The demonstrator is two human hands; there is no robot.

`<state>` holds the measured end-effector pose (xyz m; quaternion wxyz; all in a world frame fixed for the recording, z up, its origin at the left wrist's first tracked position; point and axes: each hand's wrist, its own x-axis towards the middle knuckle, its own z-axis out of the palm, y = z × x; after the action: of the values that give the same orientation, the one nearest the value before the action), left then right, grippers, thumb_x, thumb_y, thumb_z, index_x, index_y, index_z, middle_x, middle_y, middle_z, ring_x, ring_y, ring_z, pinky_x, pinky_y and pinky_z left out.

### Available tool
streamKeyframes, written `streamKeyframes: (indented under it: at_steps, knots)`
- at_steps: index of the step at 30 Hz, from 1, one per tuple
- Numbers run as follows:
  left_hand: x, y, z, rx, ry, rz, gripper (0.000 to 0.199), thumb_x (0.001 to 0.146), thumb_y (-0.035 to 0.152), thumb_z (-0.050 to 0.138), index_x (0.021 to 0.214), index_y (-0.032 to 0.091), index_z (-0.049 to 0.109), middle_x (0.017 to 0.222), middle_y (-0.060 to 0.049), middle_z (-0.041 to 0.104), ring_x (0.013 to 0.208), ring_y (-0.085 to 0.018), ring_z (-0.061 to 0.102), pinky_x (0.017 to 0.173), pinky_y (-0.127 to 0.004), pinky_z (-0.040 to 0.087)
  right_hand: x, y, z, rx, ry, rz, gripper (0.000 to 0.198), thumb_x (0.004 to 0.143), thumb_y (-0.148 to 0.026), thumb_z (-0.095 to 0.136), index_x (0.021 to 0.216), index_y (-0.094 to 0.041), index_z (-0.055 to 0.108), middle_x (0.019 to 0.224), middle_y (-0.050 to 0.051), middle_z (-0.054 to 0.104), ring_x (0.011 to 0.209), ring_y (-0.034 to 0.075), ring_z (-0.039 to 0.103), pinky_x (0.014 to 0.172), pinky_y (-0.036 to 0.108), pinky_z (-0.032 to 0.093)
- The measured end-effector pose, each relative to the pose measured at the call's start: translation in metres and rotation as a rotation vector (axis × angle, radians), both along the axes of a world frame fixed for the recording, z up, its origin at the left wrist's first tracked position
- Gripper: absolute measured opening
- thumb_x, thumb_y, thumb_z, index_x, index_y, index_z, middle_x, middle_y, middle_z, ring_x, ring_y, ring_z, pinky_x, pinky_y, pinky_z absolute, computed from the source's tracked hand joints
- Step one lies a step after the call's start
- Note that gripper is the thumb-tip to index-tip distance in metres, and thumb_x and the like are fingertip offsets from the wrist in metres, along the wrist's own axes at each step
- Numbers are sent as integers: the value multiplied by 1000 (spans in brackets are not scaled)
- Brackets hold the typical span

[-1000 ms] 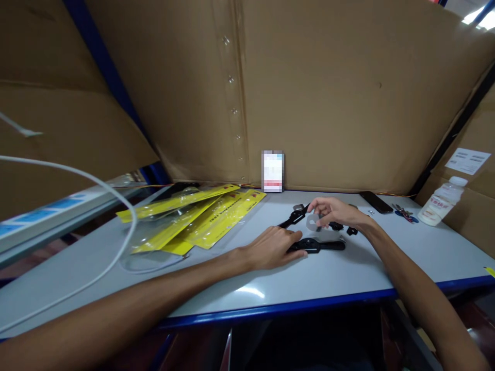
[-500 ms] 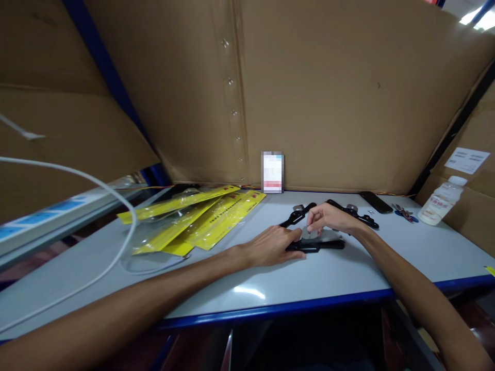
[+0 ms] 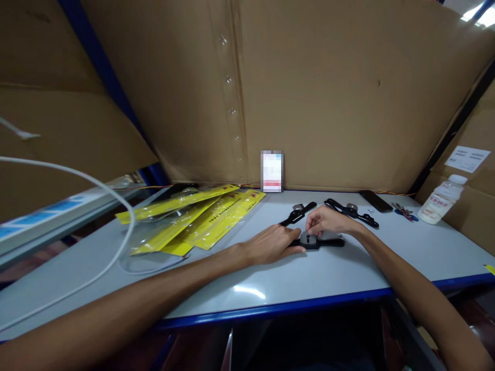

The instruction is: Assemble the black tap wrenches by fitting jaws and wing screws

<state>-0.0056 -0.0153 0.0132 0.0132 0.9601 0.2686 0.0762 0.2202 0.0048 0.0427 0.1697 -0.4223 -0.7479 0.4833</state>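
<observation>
A black spokeshave (image 3: 331, 242) lies on the table in front of me, its grey metal blade (image 3: 308, 239) resting at the middle of the body. My left hand (image 3: 273, 244) is closed round the spokeshave's left handle and hides most of it. With thumb and fingertips pinched together, my right hand (image 3: 325, 221) is at the blade's upper edge; the exact contact is partly hidden. Just behind my hands sits a second spokeshave (image 3: 297, 214), and a third one (image 3: 351, 210) lies beyond my right wrist.
Yellow tool packages (image 3: 216, 219) with clear plastic are piled at left, near a white cable (image 3: 129, 226). A screen device (image 3: 272, 171) leans against the cardboard wall (image 3: 328, 103). At right are a black phone (image 3: 376, 201), keys (image 3: 404, 212) and a white bottle (image 3: 442, 201).
The blade, tilted up in my right fingers before, now lies flatter on the spokeshave's body. My right hand has shifted slightly left; my left hand keeps its place on the handle.
</observation>
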Motion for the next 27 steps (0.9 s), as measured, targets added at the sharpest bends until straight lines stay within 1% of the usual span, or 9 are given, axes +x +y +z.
streamKeyframes:
  at_steps: [4,12,13,15,17,19,21,23,27]
  knots:
    - [1,-1,2,14,24,15,46,102,57,38,92,17,57,75,-6,66,72,-23,68,64,-29,43,0,-1,-1,-11,-8,27,8,68,-21,71,73,-16,67,61,-4,63,54,9,56,55,23,48]
    - [2,-4,5,12,27,2,39,102,53,42,93,17,55,80,-6,68,72,-21,67,64,-28,42,-2,-5,1,-29,-35,65,7,68,-19,69,74,-16,67,63,-3,64,56,11,58,57,24,51]
    - [2,-5,6,9,22,-4,40,102,54,41,93,18,55,80,-6,68,71,-21,67,64,-28,42,-3,-6,2,6,-66,57,7,70,-19,69,75,-16,67,64,-3,64,57,11,60,57,24,51]
    - [1,-5,7,2,18,-11,40,102,54,41,91,18,55,79,-6,68,70,-21,66,63,-28,42,-1,-5,7,168,-186,-21,6,74,-19,66,79,-17,69,66,-2,66,60,12,62,59,23,50]
    - [2,-6,8,-6,19,-10,39,102,53,42,90,18,55,78,-5,68,69,-21,66,62,-28,42,4,-3,12,382,-324,-159,11,79,-18,61,85,-17,70,71,0,69,66,13,64,62,23,48]
    - [2,-7,9,-9,26,-3,37,102,52,43,91,19,55,79,-5,69,69,-21,66,62,-29,41,12,2,16,531,-413,-309,16,83,-16,55,89,-17,69,79,3,71,73,15,65,66,24,46]
    - [2,-8,10,-5,31,3,37,102,52,43,92,19,55,81,-6,69,69,-22,66,62,-29,41,23,7,20,622,-493,-429,19,82,-14,53,90,-16,69,86,7,72,80,18,64,70,26,42]
    - [2,-9,11,-4,35,8,36,102,51,42,92,19,55,82,-6,70,70,-22,66,62,-29,41,33,11,22,680,-584,-504,19,82,-15,53,90,-16,70,88,10,72,84,21,63,70,28,39]
    - [2,-10,11,-5,42,9,37,103,51,42,92,18,54,83,-6,70,71,-22,66,61,-29,40,50,12,27,686,-728,-500,18,84,-18,52,83,-17,70,84,10,71,79,21,61,65,28,33]
